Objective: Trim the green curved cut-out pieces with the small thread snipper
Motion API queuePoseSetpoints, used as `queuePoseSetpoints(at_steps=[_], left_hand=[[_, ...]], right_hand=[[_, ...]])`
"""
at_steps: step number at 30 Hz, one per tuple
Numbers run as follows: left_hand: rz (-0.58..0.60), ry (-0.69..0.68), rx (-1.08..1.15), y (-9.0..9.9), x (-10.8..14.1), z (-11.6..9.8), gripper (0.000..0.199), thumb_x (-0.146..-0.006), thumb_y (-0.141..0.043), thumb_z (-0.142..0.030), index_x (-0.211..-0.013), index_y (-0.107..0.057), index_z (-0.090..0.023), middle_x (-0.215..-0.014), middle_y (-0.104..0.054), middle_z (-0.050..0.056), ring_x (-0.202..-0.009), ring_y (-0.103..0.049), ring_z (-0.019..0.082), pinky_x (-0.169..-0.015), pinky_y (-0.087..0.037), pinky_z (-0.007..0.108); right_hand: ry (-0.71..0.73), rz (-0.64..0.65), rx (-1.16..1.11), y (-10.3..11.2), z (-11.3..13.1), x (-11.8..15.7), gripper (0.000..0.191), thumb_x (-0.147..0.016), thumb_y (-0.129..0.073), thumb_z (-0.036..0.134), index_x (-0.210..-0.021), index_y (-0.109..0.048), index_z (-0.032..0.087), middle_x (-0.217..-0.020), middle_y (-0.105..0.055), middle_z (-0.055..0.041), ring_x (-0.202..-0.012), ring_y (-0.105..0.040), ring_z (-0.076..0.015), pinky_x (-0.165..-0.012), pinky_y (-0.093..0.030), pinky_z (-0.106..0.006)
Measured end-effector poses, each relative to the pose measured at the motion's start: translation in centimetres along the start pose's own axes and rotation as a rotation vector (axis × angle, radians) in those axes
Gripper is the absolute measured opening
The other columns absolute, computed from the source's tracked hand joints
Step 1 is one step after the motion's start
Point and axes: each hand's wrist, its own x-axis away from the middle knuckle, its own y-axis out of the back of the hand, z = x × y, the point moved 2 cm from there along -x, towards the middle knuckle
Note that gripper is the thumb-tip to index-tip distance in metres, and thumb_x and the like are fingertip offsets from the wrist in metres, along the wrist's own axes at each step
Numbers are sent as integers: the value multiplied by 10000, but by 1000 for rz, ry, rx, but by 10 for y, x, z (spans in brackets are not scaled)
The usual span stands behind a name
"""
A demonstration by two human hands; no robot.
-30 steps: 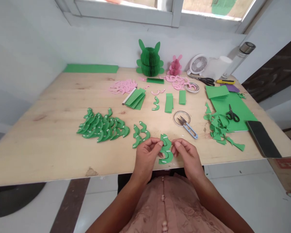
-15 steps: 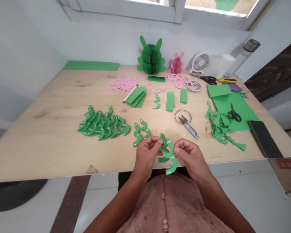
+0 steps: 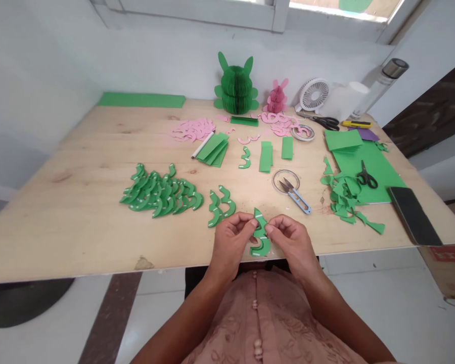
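Note:
Near the table's front edge, my left hand [image 3: 235, 238] and my right hand [image 3: 288, 236] pinch the two sides of a wavy green paper cutout [image 3: 264, 246] with small white strips on it. The layers in my hands lie nearly on top of each other. Just beyond my left hand rest a couple of similar green cutouts [image 3: 228, 205]. Farther left is a large heap of such green cutouts [image 3: 159, 194]. Blue thread snips [image 3: 296, 196] lie past my right hand, partly over a tape ring [image 3: 282, 174].
Green scraps [image 3: 343, 202], black scissors [image 3: 367, 177] and a phone [image 3: 415, 215] lie at the right. Folded green papers [image 3: 214, 151] and pink cutouts [image 3: 193, 130] are mid-table. A green honeycomb figure [image 3: 236, 91], a pink one [image 3: 276, 98] and a small fan [image 3: 313, 96] stand at the back.
My right hand has moved left toward my left hand. The green cutout it holds now lies over the one in my left hand, where before they were offset.

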Motion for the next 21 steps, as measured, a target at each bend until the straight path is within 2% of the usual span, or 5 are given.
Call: queuePoseSetpoints(at_steps=[21], left_hand=[[15,14,13,0,0,1,119,-631,-694,-242,-644,-631,-142,-584,-592,-19,-487,-520,80,-451,-472,190]], right_hand=[[3,-10,8,1,-2,-1,194,-722,-656,346,-658,-575,182,-623,-540,22,-597,-462,-112,-560,-372,-235]])
